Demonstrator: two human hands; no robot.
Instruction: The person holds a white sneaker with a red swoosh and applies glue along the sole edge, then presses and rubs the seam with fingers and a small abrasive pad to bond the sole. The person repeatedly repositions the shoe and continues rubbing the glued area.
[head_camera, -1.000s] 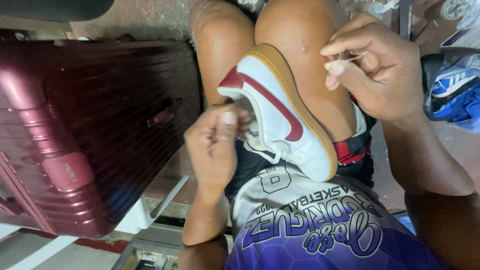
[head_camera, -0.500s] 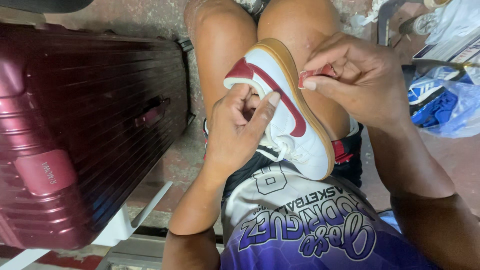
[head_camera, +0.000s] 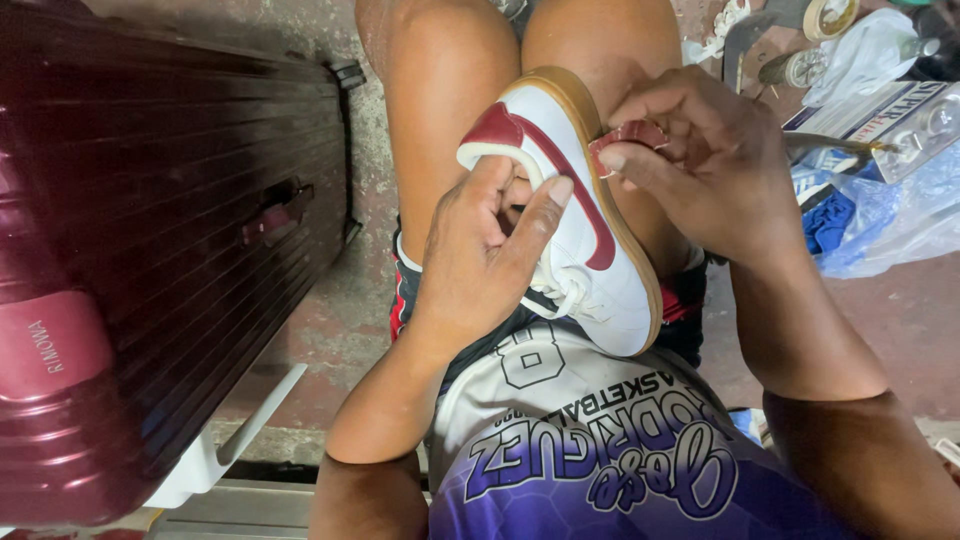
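Head view, L to R. Far L: dark red ribbed suitcase (head_camera: 170, 250) lying on concrete floor (head_camera: 340, 320), just beside person's knee. Centre: white sneaker (head_camera: 570, 215) w/ red side stripe, red heel patch and tan sole, resting on its side on the lap between the thighs, heel end away from the body. L hand (head_camera: 480, 265) clasps shoe at the collar, thumb and fingers closed on upper. R hand (head_camera: 705, 165) pinches small red piece (head_camera: 628, 138) against sole edge near heel, fingers shut on it. Far R: blue plastic bag (head_camera: 880, 215) and clutter on floor.
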